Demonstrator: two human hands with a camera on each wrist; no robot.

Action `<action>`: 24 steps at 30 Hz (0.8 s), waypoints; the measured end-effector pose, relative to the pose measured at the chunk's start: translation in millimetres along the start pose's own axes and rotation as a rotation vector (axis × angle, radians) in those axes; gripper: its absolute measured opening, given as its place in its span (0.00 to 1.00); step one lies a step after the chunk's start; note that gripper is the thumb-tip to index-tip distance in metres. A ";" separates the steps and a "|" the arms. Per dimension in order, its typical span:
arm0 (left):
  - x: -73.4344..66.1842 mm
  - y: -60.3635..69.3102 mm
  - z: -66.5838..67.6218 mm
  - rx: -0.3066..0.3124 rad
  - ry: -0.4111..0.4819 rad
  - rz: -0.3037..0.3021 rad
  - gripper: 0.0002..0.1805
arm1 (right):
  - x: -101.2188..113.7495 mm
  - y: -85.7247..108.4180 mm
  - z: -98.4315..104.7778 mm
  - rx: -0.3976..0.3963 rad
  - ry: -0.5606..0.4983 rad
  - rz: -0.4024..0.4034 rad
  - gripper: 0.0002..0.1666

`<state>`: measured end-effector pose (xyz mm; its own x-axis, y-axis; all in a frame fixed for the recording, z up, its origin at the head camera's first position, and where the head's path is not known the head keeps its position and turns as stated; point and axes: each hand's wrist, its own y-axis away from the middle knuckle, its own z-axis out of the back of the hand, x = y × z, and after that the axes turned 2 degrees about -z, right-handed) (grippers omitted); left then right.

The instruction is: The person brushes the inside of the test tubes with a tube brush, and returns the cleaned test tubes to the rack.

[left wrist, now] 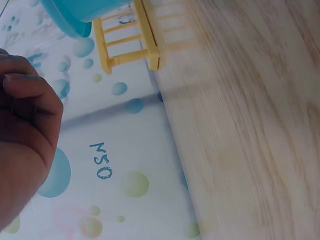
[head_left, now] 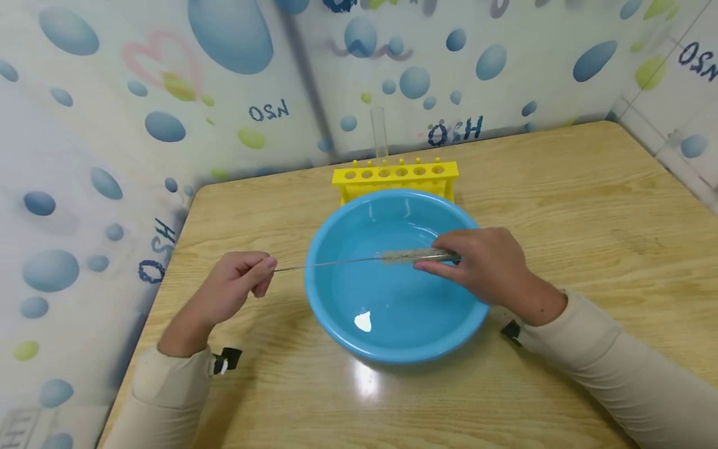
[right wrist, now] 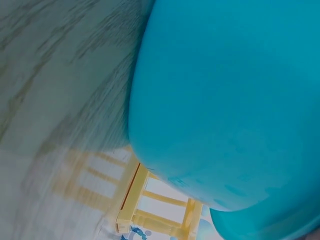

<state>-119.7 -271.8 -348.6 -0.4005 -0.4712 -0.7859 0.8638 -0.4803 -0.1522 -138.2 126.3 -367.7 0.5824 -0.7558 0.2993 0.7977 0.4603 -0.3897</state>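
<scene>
In the head view my left hand [head_left: 238, 280] pinches the thin wire handle of a test tube brush [head_left: 336, 262] to the left of a blue basin [head_left: 322, 324]. The brush lies nearly level over the basin, its pale bristles towards the right. My right hand [head_left: 490, 268] holds a clear test tube [head_left: 443, 254] at the bristle end, above the basin's right side. How far the bristles sit inside the tube is hard to tell. Water appears to lie in the basin. Curled fingers of the left hand [left wrist: 27, 115] show in the left wrist view; the basin [right wrist: 225, 100] fills much of the right wrist view.
Behind the basin stands a yellow test tube rack [head_left: 395, 174], with another clear test tube [head_left: 379, 132] upright at its back. Everything rests on a wooden table [head_left: 589, 249]. A wall [head_left: 303, 81] patterned with blue and green drops borders the table's far and left sides.
</scene>
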 end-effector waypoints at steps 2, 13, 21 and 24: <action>-1.3 0.7 1.8 -0.018 -0.002 -0.014 0.23 | 0.2 -1.0 0.8 0.002 0.002 -0.001 0.18; -5.8 6.2 -0.5 -0.055 -0.039 -0.049 0.19 | -1.1 0.5 -2.2 -0.006 -0.007 -0.020 0.17; -12.1 4.9 -1.0 -0.099 -0.069 -0.045 0.16 | -2.3 0.2 -1.8 -0.024 -0.006 -0.003 0.17; -12.9 4.8 -1.3 -0.102 -0.103 -0.030 0.16 | -1.9 -0.3 -1.2 -0.017 -0.004 -0.001 0.17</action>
<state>-110.0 -267.1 -340.0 -0.4516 -0.5335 -0.7152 0.8753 -0.4204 -0.2391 -139.8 127.0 -369.2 0.5823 -0.7542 0.3035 0.7954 0.4514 -0.4044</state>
